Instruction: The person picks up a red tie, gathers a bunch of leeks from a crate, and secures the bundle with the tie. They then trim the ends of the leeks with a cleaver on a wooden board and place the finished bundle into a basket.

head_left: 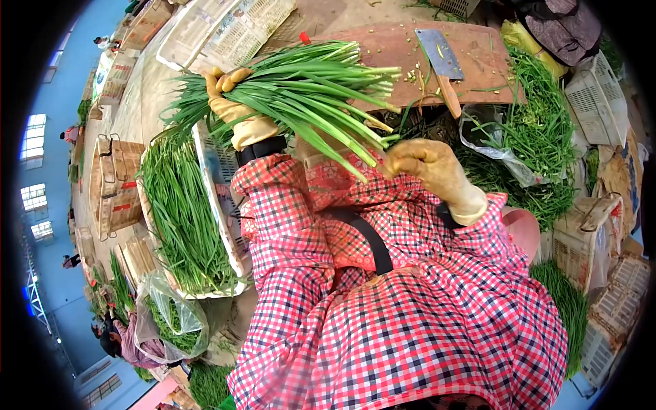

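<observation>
A thick bunch of garlic chives [307, 89] lies across my gloved left hand [236, 109], whose fingers are wrapped round its leafy end. The pale stem ends fan out to the right, over the front of a reddish-brown board and towards my lap. Just below those stem ends is my gloved right hand [427, 171], its fingers curled into a pinch. A stem tip comes close to these fingers; whether they grip anything is hidden. On the board [383, 48] rests a cleaver [441, 55] with a wooden handle pointing towards me, with small cut bits around it.
To my left stands a crate [236, 266] of long chives [184, 212]. Loose green trimmings [540, 116] and a plastic bag are piled at my right, near a white crate [598, 99]. Another crate [225, 34] lies beyond my left hand. A person [130, 342] is at lower left.
</observation>
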`<state>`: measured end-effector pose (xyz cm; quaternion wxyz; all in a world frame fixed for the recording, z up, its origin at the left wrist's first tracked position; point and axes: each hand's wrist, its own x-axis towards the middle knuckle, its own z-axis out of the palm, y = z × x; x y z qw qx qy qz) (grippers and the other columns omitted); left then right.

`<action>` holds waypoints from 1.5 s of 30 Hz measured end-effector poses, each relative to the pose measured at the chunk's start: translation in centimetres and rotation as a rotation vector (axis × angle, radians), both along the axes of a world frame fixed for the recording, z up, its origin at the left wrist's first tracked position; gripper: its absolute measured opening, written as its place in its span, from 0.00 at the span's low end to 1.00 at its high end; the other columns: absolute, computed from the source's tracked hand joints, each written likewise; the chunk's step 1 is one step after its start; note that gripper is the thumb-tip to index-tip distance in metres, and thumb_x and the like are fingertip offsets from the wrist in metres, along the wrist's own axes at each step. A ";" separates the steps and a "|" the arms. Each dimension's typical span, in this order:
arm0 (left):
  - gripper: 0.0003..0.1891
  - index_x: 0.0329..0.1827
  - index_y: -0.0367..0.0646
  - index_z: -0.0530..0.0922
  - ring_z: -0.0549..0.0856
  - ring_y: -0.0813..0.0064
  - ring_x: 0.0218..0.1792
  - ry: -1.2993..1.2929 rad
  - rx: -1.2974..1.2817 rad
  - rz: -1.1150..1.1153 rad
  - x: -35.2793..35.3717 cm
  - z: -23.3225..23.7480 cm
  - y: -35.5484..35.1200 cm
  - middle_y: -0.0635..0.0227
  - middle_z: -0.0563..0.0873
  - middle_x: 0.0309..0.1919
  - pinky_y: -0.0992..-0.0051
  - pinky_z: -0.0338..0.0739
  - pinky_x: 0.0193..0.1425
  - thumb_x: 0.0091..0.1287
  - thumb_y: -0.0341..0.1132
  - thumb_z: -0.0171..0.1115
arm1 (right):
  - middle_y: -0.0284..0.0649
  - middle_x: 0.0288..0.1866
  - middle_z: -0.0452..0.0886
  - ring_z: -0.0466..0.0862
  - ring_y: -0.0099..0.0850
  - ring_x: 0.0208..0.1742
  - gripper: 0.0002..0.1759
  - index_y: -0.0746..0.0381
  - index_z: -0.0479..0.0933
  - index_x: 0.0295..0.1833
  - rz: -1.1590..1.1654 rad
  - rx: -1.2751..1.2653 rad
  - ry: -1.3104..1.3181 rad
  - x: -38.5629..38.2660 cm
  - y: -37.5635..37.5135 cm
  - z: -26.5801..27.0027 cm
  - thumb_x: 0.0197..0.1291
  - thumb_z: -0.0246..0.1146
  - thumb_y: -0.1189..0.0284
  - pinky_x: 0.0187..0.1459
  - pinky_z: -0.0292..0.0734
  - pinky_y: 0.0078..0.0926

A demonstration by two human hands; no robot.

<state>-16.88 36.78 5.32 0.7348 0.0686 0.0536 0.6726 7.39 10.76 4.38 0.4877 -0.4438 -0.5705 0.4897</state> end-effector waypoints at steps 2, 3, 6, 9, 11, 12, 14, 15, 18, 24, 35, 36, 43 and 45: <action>0.10 0.34 0.55 0.76 0.77 0.83 0.23 0.125 0.066 -0.036 -1.0 -1.0 1.2 0.86 0.73 0.16 0.76 0.77 0.40 0.74 0.44 0.54 | 0.36 0.39 0.85 0.83 0.22 0.38 0.15 0.66 0.83 0.44 0.123 -0.599 -0.091 2.1 -1.2 2.8 0.64 0.68 0.64 0.42 0.79 0.22; 0.10 0.34 0.54 0.76 0.77 0.83 0.23 0.131 0.087 -0.026 -1.0 -1.2 1.3 0.86 0.73 0.16 0.76 0.77 0.40 0.74 0.44 0.54 | 0.35 0.40 0.85 0.83 0.21 0.39 0.15 0.65 0.82 0.48 0.021 -0.445 -0.046 2.2 -1.7 2.4 0.63 0.69 0.64 0.43 0.79 0.21; 0.09 0.32 0.54 0.75 0.77 0.81 0.22 0.067 0.118 -0.078 -1.4 -1.6 1.8 0.86 0.74 0.16 0.75 0.77 0.41 0.72 0.43 0.57 | 0.33 0.44 0.84 0.82 0.20 0.42 0.28 0.61 0.75 0.66 -0.185 -0.198 0.118 1.7 -1.6 4.0 0.60 0.72 0.67 0.49 0.80 0.19; 0.09 0.31 0.54 0.75 0.78 0.82 0.22 0.107 0.079 -0.047 -0.3 -0.6 1.0 0.86 0.74 0.16 0.76 0.77 0.38 0.70 0.41 0.60 | 0.37 0.45 0.87 0.85 0.23 0.42 0.21 0.62 0.80 0.58 -0.245 0.020 -0.042 -0.2 0.3 5.0 0.59 0.72 0.70 0.48 0.81 0.21; 0.07 0.36 0.47 0.75 0.75 0.81 0.20 0.027 0.083 -0.033 0.0 -0.3 0.7 0.82 0.73 0.17 0.76 0.77 0.32 0.71 0.38 0.60 | 0.43 0.43 0.88 0.87 0.29 0.42 0.12 0.64 0.85 0.46 -0.309 0.162 -0.228 -1.4 1.3 4.3 0.58 0.72 0.72 0.44 0.82 0.24; 0.07 0.38 0.44 0.75 0.74 0.81 0.19 -0.013 0.084 -0.023 0.0 -0.2 0.5 0.81 0.73 0.18 0.76 0.76 0.29 0.72 0.37 0.61 | 0.43 0.42 0.88 0.88 0.30 0.40 0.11 0.64 0.85 0.45 -0.325 0.182 -0.231 -1.5 1.2 4.1 0.58 0.72 0.72 0.43 0.82 0.24; 0.07 0.38 0.44 0.76 0.74 0.81 0.19 -0.053 0.064 -0.022 0.0 0.6 -0.4 0.81 0.73 0.18 0.76 0.76 0.29 0.71 0.37 0.62 | 0.44 0.39 0.88 0.88 0.33 0.38 0.09 0.65 0.85 0.43 -0.350 0.218 -0.239 -1.6 1.1 3.5 0.57 0.72 0.72 0.41 0.81 0.26; 0.07 0.37 0.44 0.77 0.74 0.81 0.19 -0.055 0.053 -0.028 0.1 1.0 -0.7 0.81 0.74 0.18 0.77 0.76 0.29 0.71 0.37 0.62 | 0.44 0.35 0.87 0.87 0.35 0.35 0.08 0.65 0.85 0.41 -0.353 0.292 -0.308 -1.4 0.9 3.3 0.57 0.71 0.72 0.38 0.81 0.27; 0.09 0.34 0.44 0.78 0.75 0.83 0.19 -0.001 0.010 0.007 0.4 1.9 -1.5 0.81 0.74 0.17 0.78 0.75 0.28 0.70 0.37 0.63 | 0.44 0.34 0.87 0.87 0.34 0.33 0.08 0.64 0.85 0.40 -0.256 0.239 -0.279 -0.3 -1.1 3.4 0.57 0.71 0.72 0.36 0.80 0.27; 0.09 0.33 0.43 0.79 0.75 0.86 0.20 -0.039 0.038 0.024 -0.9 0.4 0.2 0.82 0.75 0.17 0.84 0.73 0.28 0.70 0.37 0.62 | 0.39 0.46 0.86 0.85 0.31 0.50 0.13 0.63 0.82 0.53 -0.342 0.045 -0.501 4.2 -1.0 1.1 0.62 0.65 0.75 0.54 0.78 0.26; 0.12 0.53 0.42 0.75 0.87 0.64 0.43 -0.063 0.307 -0.037 -2.5 -5.7 3.1 0.59 0.87 0.39 0.62 0.84 0.53 0.74 0.38 0.53 | 0.45 0.49 0.86 0.87 0.28 0.45 0.17 0.73 0.78 0.55 -0.378 -0.166 0.466 -2.9 6.0 2.9 0.63 0.67 0.77 0.46 0.84 0.24; 0.09 0.46 0.41 0.77 0.83 0.72 0.35 0.010 0.254 0.049 -2.2 -5.5 2.9 0.67 0.83 0.31 0.69 0.81 0.47 0.70 0.36 0.58 | 0.45 0.42 0.86 0.87 0.30 0.36 0.14 0.73 0.79 0.51 -0.391 -0.094 0.654 -3.5 6.4 2.4 0.64 0.66 0.75 0.34 0.83 0.24; 0.07 0.37 0.39 0.82 0.77 0.87 0.20 0.080 0.014 0.112 -0.1 -2.4 0.4 0.82 0.79 0.18 0.83 0.76 0.34 0.63 0.33 0.70 | 0.37 0.28 0.85 0.82 0.22 0.24 0.12 0.67 0.85 0.43 -0.217 -0.194 0.392 -2.6 4.8 2.0 0.64 0.68 0.67 0.26 0.76 0.17; 0.07 0.37 0.39 0.81 0.77 0.87 0.20 0.058 0.076 0.078 -0.3 -3.0 0.7 0.82 0.79 0.17 0.82 0.76 0.34 0.64 0.34 0.69 | 0.33 0.22 0.83 0.79 0.17 0.21 0.13 0.64 0.86 0.36 -0.189 -0.251 0.377 -1.7 4.3 2.6 0.64 0.68 0.64 0.23 0.72 0.15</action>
